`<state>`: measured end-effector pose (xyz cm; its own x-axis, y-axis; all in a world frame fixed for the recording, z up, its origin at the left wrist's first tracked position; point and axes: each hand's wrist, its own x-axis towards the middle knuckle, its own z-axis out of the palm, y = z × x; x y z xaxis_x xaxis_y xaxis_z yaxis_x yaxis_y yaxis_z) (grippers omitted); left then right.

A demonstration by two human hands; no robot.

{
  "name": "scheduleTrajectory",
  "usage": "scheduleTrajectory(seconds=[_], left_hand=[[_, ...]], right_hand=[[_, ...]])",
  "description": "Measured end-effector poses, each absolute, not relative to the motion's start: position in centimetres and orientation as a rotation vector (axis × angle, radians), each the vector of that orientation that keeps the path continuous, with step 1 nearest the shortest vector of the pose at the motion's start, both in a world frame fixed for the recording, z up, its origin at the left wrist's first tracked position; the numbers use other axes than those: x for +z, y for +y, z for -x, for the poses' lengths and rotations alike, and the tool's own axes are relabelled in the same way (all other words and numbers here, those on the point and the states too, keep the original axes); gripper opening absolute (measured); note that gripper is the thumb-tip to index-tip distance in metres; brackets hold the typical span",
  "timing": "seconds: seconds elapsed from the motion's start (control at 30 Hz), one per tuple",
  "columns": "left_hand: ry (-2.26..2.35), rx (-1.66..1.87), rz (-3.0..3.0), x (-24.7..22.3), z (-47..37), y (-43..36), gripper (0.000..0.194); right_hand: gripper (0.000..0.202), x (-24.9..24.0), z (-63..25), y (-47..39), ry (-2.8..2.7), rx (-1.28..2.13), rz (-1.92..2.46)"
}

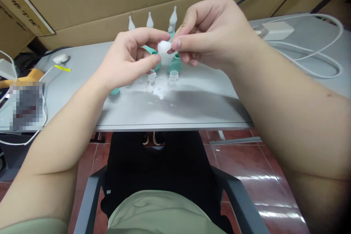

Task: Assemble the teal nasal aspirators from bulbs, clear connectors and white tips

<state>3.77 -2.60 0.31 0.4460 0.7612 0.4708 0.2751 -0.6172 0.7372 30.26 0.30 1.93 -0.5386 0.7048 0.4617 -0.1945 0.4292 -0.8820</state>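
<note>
Hands meeting above desk: left hand and right hand both pinching white tip from opposite sides, fingertips closed on it. Held just over teal bulb, nearer right thumb; long axis too hidden to tell.
</note>
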Motion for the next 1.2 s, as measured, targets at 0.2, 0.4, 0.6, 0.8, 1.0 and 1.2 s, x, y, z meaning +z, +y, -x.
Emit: scheduleTrajectory(seconds=[0.2, 0.4, 0.6, 0.8, 1.0, 1.2], left_hand=[[0.832, 1.222, -2.126, 0.3, -4.8, -3.0, 0.059], [0.851, 1.205, -2.104, 0.1, -5.0, -2.7, 0.075], [0.904, 1.051, -2.045, 0.4, -4.5, -3.0, 0.05], [1.016, 0.97, -2.103, 0.5, -4.5, -3.3, 0.048], [0.98, 1.036, -2.117, 0.5, -4.5, -3.1, 0.052], [0.938, 1.073, -2.083, 1.0, -4.8, -3.9, 0.053]], right_hand=[[0.024, 0.7, -29.7, 0.9, -1.689, 1.365, 0.361], [0.027, 0.3, -30.0, 1.3, -1.818, 1.223, 0.413], [0.013, 0.9, -30.2, 1.1, -1.869, 1.03, 0.39], [0.009, 0.5, -30.3, 0.9, -1.975, 0.932, 0.452], [0.014, 1.0, -30.3, 0.4, -1.939, 0.914, 0.434], [0.014, 0.7, -29.9, 0.6, -1.92, 0.93, 0.378]])
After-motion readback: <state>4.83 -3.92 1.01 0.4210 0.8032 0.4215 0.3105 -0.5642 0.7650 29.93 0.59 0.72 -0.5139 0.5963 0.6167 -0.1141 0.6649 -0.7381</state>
